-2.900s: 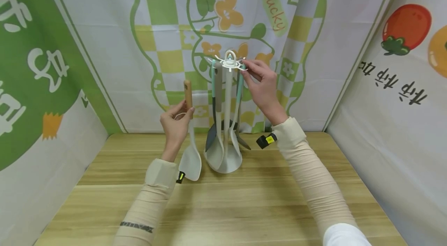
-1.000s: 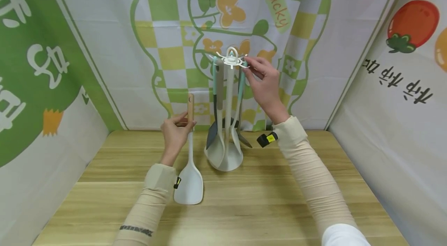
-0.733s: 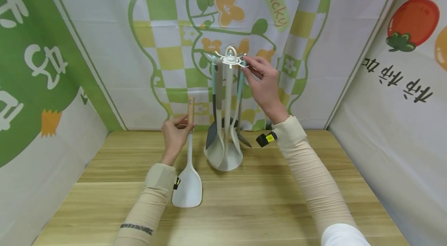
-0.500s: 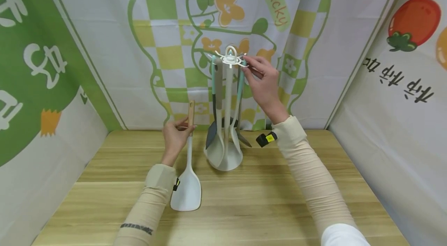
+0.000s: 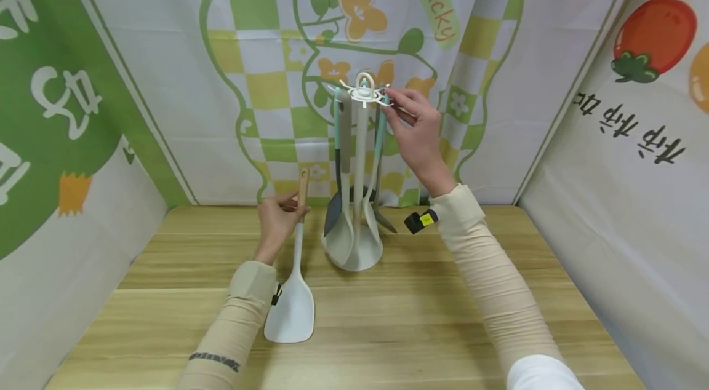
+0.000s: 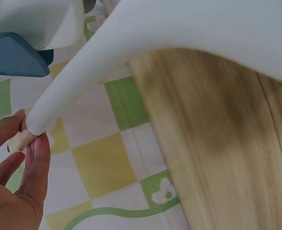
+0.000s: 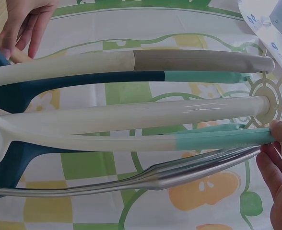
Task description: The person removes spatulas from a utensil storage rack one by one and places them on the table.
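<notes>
My left hand [image 5: 279, 219] pinches the wooden handle of a white spatula [image 5: 292, 310], whose blade lies low over the wooden table [image 5: 388, 328] beside my left forearm. In the left wrist view the spatula [image 6: 179, 43] fills the top and my fingers [image 6: 33, 167] grip its wooden end. A white utensil stand [image 5: 359, 181] holds several hanging utensils with teal, grey and white handles. My right hand [image 5: 412, 119] pinches the stand's top hook ring [image 5: 362, 95]. In the right wrist view my fingertips [image 7: 277, 143] touch a teal handle [image 7: 222, 136] by the ring.
Printed green-and-white cloth walls [image 5: 166, 70] enclose the table on three sides. A steel utensil [image 7: 146, 179] hangs lowest in the right wrist view. A small black-and-yellow device [image 5: 419, 221] sits at my right wrist.
My left hand has lowered the spatula from upright beside the stand, and its blade has slid toward me along the table. My right hand has stayed on the stand's top ring.
</notes>
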